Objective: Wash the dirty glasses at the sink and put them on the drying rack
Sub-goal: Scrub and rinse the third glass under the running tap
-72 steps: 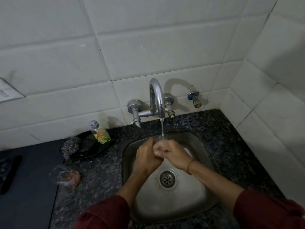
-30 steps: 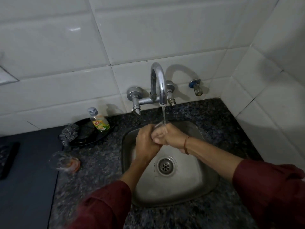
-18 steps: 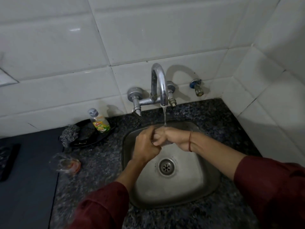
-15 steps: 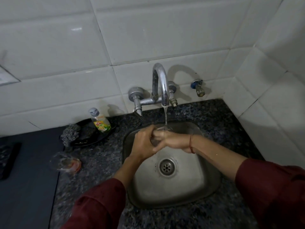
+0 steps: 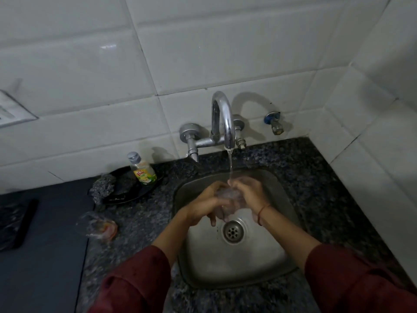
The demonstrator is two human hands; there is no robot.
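A second clear glass with orange residue [image 5: 97, 225] sits on the speckled granite counter [image 5: 144, 224], left of the square stainless-steel sink [image 5: 225, 265]. Over the drain, our left hand [image 5: 200, 204] and right hand [image 5: 251, 195] both curl their fingers round one small clear drinking glass [image 5: 228, 196], held between them. A thin stream of water [image 5: 230, 163] falls onto it from the curved chrome tap [image 5: 222, 116] beyond. Wet glass is slick — should either grip loosen, we judge it could drop and crack against the steel. No drying rack shows.
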